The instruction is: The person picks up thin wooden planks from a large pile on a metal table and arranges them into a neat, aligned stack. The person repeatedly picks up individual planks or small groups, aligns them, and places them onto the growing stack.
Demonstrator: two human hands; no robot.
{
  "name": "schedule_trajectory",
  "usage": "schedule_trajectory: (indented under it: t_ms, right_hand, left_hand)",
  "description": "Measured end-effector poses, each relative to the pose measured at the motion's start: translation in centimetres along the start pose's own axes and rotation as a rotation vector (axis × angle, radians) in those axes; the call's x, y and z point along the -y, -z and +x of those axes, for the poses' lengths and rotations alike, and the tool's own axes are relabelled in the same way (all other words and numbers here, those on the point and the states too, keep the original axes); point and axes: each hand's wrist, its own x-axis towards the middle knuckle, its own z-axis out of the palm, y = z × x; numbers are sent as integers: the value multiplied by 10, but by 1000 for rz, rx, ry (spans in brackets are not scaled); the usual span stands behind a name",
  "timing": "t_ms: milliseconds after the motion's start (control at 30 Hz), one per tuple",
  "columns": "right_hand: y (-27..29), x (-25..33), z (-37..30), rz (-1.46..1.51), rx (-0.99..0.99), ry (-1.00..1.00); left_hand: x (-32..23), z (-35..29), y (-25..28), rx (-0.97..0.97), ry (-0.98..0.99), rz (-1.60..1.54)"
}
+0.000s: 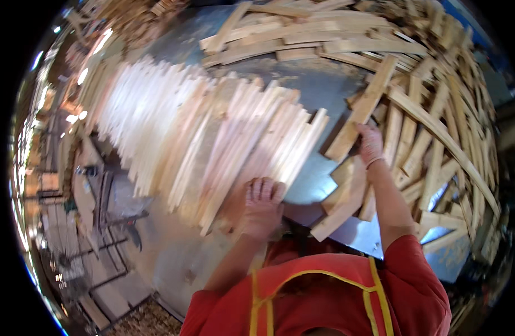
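head view: left hand palm down, fingers extended, nearly together, at near ends of slats; forearm angled inward. right arm reaches forward, right hand pinching right edge of board, which lies between slats and pile.

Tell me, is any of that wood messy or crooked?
Yes, the jumbled boards on the right look messy: they cross one another at many angles. The pale strips by the left hand lie mostly side by side, though their ends are uneven. Nothing looks clearly broken.
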Motion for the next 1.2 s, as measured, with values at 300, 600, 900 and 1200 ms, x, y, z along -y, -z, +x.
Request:
schedule_trajectory:
  t_ms: [300,600,900,1200]
  right_hand:
    - [-30,-103,-211,-662,119,-53]
    - [-26,-63,-185,-856,700,195]
    - [-62,-8,-23,83,-117,-173]
    - [-62,17,52,321,-308,34]
  left_hand:
    - [-5,2,0,-63,-40,58]
    - [-2,0,15,21,-215,39]
    - [-6,6,8,-68,-227,17]
    - [-14,17,16,-71,-216,-2]
